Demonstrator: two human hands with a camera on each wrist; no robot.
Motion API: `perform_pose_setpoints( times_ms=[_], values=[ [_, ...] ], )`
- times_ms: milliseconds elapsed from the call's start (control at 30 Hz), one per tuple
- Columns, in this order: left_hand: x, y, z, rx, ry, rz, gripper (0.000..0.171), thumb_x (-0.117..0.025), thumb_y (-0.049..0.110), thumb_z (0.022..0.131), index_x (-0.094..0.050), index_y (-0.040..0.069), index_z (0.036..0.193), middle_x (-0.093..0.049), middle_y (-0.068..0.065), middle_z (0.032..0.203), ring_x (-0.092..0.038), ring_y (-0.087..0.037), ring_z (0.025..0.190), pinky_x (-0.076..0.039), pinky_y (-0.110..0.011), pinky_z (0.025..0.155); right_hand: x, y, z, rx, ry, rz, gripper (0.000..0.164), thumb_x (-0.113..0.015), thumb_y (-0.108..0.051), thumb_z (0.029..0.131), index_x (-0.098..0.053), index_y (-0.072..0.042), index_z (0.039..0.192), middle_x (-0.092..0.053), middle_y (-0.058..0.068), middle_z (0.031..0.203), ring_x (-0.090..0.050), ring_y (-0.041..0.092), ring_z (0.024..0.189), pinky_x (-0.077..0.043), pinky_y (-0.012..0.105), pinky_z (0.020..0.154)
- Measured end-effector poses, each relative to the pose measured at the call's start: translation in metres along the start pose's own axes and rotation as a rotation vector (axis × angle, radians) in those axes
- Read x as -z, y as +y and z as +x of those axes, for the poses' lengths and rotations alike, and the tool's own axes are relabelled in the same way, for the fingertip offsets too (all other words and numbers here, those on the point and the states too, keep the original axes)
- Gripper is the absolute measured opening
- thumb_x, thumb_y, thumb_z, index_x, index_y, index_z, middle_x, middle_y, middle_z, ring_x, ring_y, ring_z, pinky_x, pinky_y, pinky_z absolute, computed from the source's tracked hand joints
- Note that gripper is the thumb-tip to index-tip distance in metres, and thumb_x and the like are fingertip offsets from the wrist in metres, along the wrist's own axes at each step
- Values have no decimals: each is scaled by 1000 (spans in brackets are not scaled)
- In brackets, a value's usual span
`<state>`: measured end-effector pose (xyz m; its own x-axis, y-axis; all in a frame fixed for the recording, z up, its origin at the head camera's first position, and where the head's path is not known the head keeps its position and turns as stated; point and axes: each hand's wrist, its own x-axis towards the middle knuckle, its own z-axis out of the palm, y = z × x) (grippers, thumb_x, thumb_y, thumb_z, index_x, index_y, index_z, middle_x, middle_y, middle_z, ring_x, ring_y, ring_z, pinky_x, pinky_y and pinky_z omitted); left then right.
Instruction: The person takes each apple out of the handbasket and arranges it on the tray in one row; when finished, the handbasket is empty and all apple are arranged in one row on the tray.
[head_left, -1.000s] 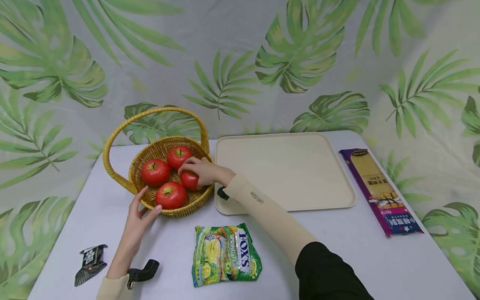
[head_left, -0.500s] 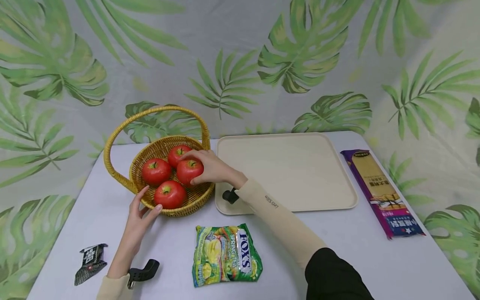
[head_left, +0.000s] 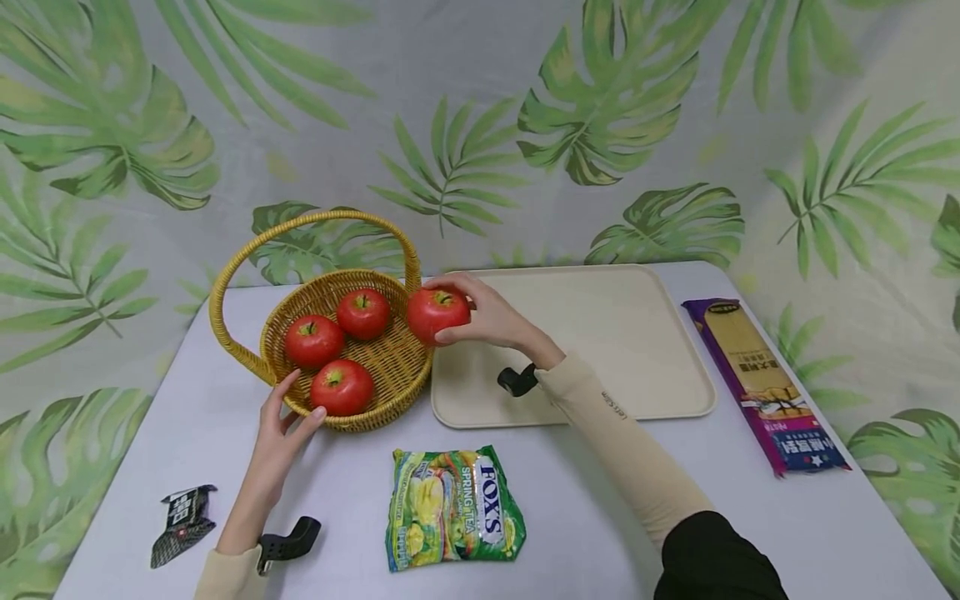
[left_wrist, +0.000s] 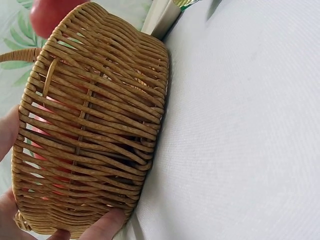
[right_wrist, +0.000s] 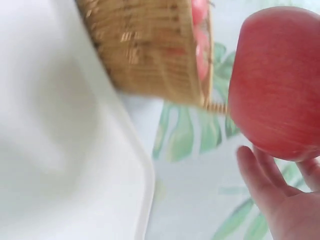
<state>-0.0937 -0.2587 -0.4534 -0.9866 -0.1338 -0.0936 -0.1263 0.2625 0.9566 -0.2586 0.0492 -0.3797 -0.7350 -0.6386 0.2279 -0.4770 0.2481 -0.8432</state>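
Observation:
My right hand (head_left: 491, 315) holds a red apple (head_left: 437, 315) with the thumb below it and the fingers over its top. It is raised at the basket's right rim, beside the tray. The right wrist view shows this apple (right_wrist: 280, 82) large and close, apart from the basket. Three more red apples, one of them a front apple (head_left: 342, 387), lie in the woven basket (head_left: 397, 358) with its tall handle. At the basket's front left, my left hand (head_left: 276, 437) grips the rim and wall; its fingers (left_wrist: 106, 224) lie against the outer weave.
A beige tray (head_left: 600, 333) lies right of the basket. A green FOX'S candy bag (head_left: 455, 508) is in front, and a purple pasta packet (head_left: 765, 383) lies at the far right. A small black packet (head_left: 183, 525) lies at the front left. A leaf-patterned cloth stands behind.
My right hand has lifted an apple out of the basket's right side and carried it up and right, over the rim. My left hand has stayed at the basket.

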Motion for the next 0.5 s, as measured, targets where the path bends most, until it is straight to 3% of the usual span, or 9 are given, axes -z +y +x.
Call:
perform_pose_setpoints(
  times_ms=[233,500],
  values=[
    [0,0,-1,3,0,5,76,-60,27,95,-12,20,154,5,-16,155,-16,-52,134,-25,-66,102,19,23,-16,-87,97,21,62,-80,-21,75,-55,-18,132,-44,1,135,-43,19,119,-47,41,91],
    [0,1,0,6,2,7,77,-60,29,95,-12,19,154,5,-16,155,-16,-51,134,-25,-66,102,12,47,-22,-169,170,-57,60,-79,-22,76,-56,-15,131,-45,8,129,-44,25,117,-46,45,92]
  ],
)
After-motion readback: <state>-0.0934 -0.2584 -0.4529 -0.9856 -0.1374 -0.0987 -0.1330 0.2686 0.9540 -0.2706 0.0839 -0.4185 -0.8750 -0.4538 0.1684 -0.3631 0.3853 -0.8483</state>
